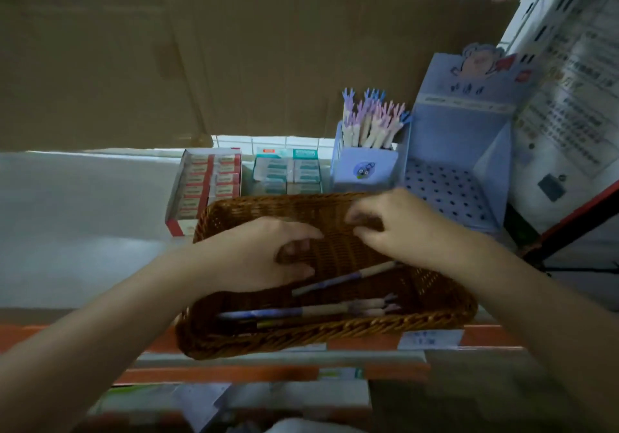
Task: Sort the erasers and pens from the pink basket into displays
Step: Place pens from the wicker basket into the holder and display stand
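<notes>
Curled left hand (261,251), right hand (397,228) inside basket (335,333); eraser boxes (209,181) behind

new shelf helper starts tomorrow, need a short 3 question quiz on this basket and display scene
1. True or false: the perforated blue display is packed with pens.
2. What lies in the woven basket? A) scissors B) pens C) tape rolls
3. Fill in: seen from the camera, the red eraser boxes stand to the ___ of the teal eraser boxes.

Key: 1 false, its visible holes are empty; 2 B; 3 left.
</notes>
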